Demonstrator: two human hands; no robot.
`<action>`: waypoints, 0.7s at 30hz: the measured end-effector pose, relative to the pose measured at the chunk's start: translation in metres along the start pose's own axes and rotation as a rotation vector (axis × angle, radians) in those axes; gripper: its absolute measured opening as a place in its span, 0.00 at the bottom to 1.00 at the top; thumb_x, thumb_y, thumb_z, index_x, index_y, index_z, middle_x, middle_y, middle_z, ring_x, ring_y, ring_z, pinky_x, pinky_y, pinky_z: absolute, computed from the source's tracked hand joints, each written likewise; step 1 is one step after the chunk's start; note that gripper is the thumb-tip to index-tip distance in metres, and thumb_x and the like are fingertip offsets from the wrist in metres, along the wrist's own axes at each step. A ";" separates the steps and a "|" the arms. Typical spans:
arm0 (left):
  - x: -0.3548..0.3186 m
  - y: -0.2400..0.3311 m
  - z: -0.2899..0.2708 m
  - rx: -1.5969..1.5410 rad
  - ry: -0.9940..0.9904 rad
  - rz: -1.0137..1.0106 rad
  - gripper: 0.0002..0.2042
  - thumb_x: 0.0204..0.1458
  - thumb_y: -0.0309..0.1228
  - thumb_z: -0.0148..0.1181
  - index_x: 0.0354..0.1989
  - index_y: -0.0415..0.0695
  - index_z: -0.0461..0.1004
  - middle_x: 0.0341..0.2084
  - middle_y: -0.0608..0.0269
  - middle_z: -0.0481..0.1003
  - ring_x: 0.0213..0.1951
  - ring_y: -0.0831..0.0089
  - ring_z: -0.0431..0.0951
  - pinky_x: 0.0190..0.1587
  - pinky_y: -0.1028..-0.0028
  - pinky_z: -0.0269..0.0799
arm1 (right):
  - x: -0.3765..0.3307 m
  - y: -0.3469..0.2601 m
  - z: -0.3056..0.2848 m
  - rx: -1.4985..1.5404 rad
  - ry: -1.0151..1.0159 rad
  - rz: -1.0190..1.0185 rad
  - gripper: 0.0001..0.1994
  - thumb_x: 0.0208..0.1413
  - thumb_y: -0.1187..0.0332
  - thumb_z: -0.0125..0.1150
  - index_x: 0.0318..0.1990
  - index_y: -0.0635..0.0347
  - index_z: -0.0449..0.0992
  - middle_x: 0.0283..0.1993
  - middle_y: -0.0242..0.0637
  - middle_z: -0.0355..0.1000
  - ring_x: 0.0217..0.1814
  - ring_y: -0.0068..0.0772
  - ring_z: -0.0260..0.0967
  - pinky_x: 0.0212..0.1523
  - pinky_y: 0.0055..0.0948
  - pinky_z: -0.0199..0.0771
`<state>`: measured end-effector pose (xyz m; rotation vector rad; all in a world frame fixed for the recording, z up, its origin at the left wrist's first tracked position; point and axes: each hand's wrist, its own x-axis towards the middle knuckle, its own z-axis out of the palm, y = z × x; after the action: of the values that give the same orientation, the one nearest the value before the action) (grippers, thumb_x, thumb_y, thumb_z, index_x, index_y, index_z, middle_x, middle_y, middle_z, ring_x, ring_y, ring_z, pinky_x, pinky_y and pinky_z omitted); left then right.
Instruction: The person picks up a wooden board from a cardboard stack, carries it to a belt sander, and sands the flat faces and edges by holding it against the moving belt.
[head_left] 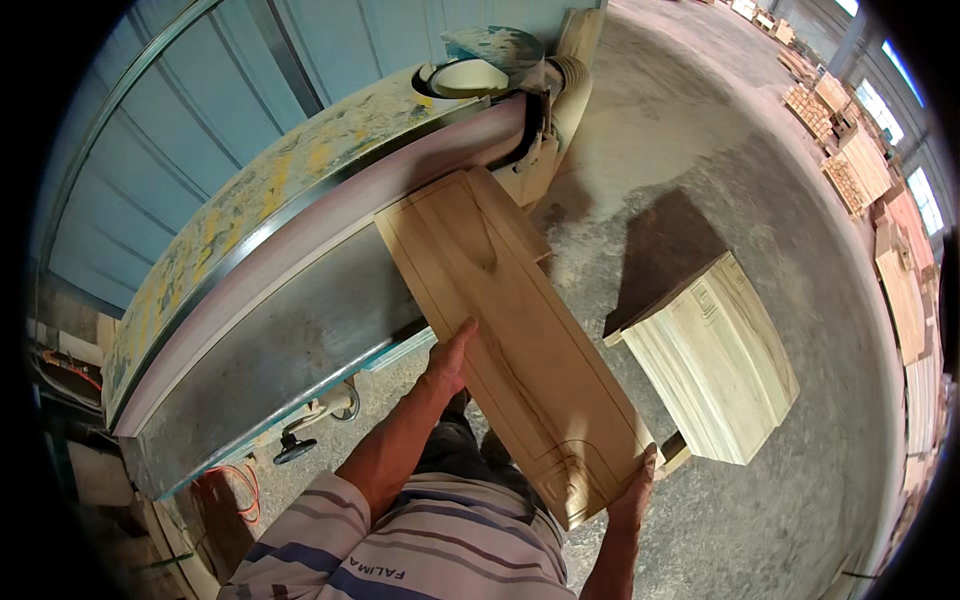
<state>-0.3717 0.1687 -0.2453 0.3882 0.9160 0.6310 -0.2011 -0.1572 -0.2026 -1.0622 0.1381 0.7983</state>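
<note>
A long brown wooden panel (520,345) with grooved outlines on its face slants across the middle of the view. Its far end meets or lies very near the pinkish sanding belt (330,222) of a belt sander; I cannot tell if they touch. My left hand (452,358) is closed on the panel's left edge, thumb on the upper face. At the near right corner my right hand (632,497) grips the same panel, its fingers partly hidden underneath. Part of the panel's far end is over the grey metal worktable (290,345); the rest reaches toward my body.
To the right stands a stack of pale wooden panels (715,360). A ribbed hose (568,74) joins the sander's far end. Below the worktable are a black hand crank (294,448) and an orange cable (245,490). Timber piles (860,170) line the far right.
</note>
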 end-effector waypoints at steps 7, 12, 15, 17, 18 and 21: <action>0.005 0.007 0.002 0.042 0.065 -0.014 0.29 0.47 0.41 0.63 0.55 0.43 0.62 0.51 0.59 0.67 0.53 0.62 0.67 0.53 0.59 0.65 | 0.006 0.005 0.009 -0.032 0.051 -0.022 0.30 0.59 0.47 0.39 0.60 0.60 0.57 0.59 0.43 0.59 0.58 0.40 0.60 0.57 0.40 0.63; 0.003 0.006 0.001 0.041 0.129 -0.003 0.34 0.41 0.41 0.68 0.55 0.37 0.62 0.51 0.53 0.66 0.52 0.57 0.68 0.51 0.57 0.67 | 0.000 0.002 0.016 -0.077 0.026 -0.078 0.29 0.59 0.47 0.40 0.59 0.61 0.58 0.58 0.43 0.61 0.57 0.39 0.61 0.56 0.38 0.65; 0.005 0.005 0.001 0.037 0.106 0.016 0.34 0.41 0.41 0.68 0.55 0.37 0.62 0.51 0.54 0.66 0.52 0.57 0.68 0.51 0.57 0.66 | 0.004 0.002 0.011 -0.060 0.118 0.011 0.28 0.60 0.48 0.39 0.59 0.60 0.59 0.57 0.42 0.62 0.57 0.37 0.61 0.55 0.37 0.65; 0.005 0.005 0.002 0.034 0.078 0.023 0.32 0.43 0.41 0.67 0.55 0.39 0.62 0.51 0.55 0.67 0.52 0.59 0.68 0.52 0.57 0.66 | 0.004 -0.001 0.019 -0.041 0.156 0.031 0.28 0.60 0.48 0.40 0.59 0.60 0.60 0.57 0.41 0.62 0.56 0.36 0.62 0.55 0.36 0.66; 0.004 0.005 0.002 0.036 0.066 0.019 0.31 0.45 0.41 0.65 0.55 0.41 0.62 0.51 0.56 0.67 0.52 0.60 0.68 0.53 0.57 0.66 | 0.004 -0.002 0.022 -0.032 0.176 0.041 0.28 0.60 0.48 0.40 0.58 0.60 0.60 0.56 0.41 0.63 0.56 0.36 0.63 0.55 0.36 0.66; 0.007 0.005 0.001 0.037 0.061 0.010 0.29 0.47 0.40 0.63 0.55 0.42 0.62 0.51 0.58 0.67 0.52 0.61 0.68 0.53 0.57 0.66 | 0.013 0.014 -0.008 -0.089 0.138 -0.080 0.27 0.60 0.49 0.41 0.57 0.61 0.62 0.55 0.40 0.65 0.54 0.36 0.64 0.54 0.35 0.66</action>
<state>-0.3690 0.1771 -0.2459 0.4088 0.9855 0.6385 -0.1986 -0.1540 -0.2231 -1.1998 0.1772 0.6643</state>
